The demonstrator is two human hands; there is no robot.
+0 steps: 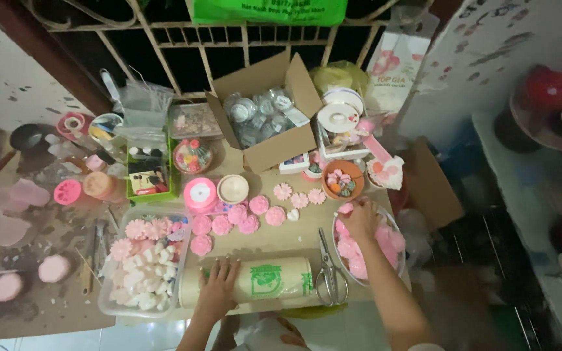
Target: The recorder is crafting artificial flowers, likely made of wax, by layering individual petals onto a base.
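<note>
My left hand (pixel 218 286) lies flat, fingers spread, on a cream roll with green print (pixel 265 281) that lies along the table's near edge. My right hand (pixel 359 219) reaches into a clear bowl (pixel 391 222) full of pink flower pieces at the right; whether its fingers hold a piece is hidden. Grey scissors (pixel 328 270) lie between the roll and the bowl. Several pink flower pieces (pixel 239 220) are spread in a loose row across the table's middle, with a small white heart (pixel 293 214) among them.
A clear tray (pixel 108 299) of white and pink pieces stands at the near left. Behind are a pink ribbon spool (pixel 200 194), a green basket (pixel 172 179), an open cardboard box (pixel 281 146) of clear containers and an orange bowl (pixel 343 179). A drop beside the table lies at the right.
</note>
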